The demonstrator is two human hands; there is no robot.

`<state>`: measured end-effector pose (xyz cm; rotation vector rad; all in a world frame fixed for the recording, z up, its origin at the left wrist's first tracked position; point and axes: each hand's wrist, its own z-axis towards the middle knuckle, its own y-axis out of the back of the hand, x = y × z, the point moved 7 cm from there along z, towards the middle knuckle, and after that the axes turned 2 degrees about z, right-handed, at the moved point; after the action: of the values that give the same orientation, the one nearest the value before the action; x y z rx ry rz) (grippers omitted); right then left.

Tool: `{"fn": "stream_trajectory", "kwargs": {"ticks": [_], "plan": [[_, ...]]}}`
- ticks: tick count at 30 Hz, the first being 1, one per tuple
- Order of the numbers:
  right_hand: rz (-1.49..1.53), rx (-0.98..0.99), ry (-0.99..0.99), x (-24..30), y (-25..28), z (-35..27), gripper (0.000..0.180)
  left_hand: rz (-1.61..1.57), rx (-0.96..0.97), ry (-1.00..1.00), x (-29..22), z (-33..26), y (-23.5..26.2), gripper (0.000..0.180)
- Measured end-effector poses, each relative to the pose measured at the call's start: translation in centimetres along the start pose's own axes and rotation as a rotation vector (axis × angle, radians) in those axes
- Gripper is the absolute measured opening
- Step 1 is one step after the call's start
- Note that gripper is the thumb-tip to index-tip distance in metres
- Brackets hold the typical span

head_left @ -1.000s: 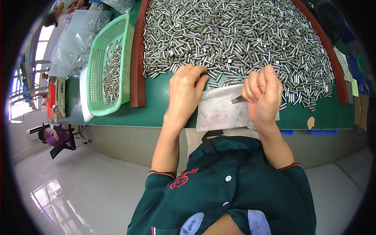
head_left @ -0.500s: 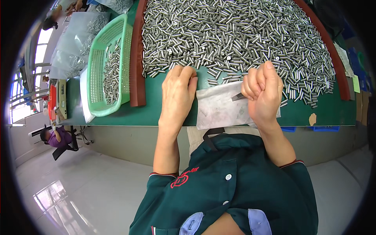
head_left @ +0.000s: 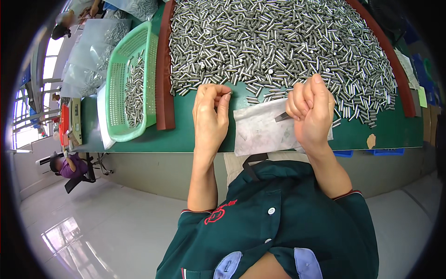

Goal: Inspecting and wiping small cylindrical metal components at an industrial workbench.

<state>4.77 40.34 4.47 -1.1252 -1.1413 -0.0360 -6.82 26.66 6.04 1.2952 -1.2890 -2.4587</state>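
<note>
A wide bed of short, shiny metal pins [head_left: 278, 42] covers the far part of the green table [head_left: 186, 125]. At its near edge my left hand [head_left: 209, 114] is closed in a pinch. Something tiny shows at the fingertips, too small to make out. My right hand [head_left: 312, 111] is a closed fist, thumb up, around a metal tool [head_left: 281, 116] whose dark flat end sticks out to the left; the rest is hidden in the fist. Below that tool end lies a smudged whitish cloth [head_left: 260, 132], reaching to the table's near edge.
Red-brown strips [head_left: 164, 69] border the pins left and right. A green plastic basket [head_left: 150, 88] with more pins stands at left, beside clear bags [head_left: 93, 60] of pins. A scale [head_left: 74, 121] sits farther left. A person in purple [head_left: 74, 166] sits in the background.
My left hand has drawn back slightly from the pins and turned, so the thumb and pinched fingertips now show. My right hand stays almost still with the tool.
</note>
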Motion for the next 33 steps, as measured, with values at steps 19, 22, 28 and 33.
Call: {"fn": "stream_trajectory", "kwargs": {"ticks": [19, 22, 28, 33], "plan": [[0.074, 0.013, -0.01, 0.0, 0.3, 0.0, 0.041, -0.086, 0.102, -0.196, -4.6, -2.2, -1.9, 0.01], [0.063, 0.042, 0.045, 0.2, 0.3, -0.1, 0.039, -0.069, 0.139, -0.241, -5.4, -3.2, -3.5, 0.008], [0.177, -0.009, 0.022, 0.3, 1.1, 0.0, 0.042, -0.004, 0.173, -0.224, -5.3, -3.6, -4.4, 0.008], [0.083, 0.015, 0.016, 0.3, 1.0, -0.1, 0.039, -0.013, 0.161, -0.204, -5.3, -3.8, -4.4, 0.009]]}}
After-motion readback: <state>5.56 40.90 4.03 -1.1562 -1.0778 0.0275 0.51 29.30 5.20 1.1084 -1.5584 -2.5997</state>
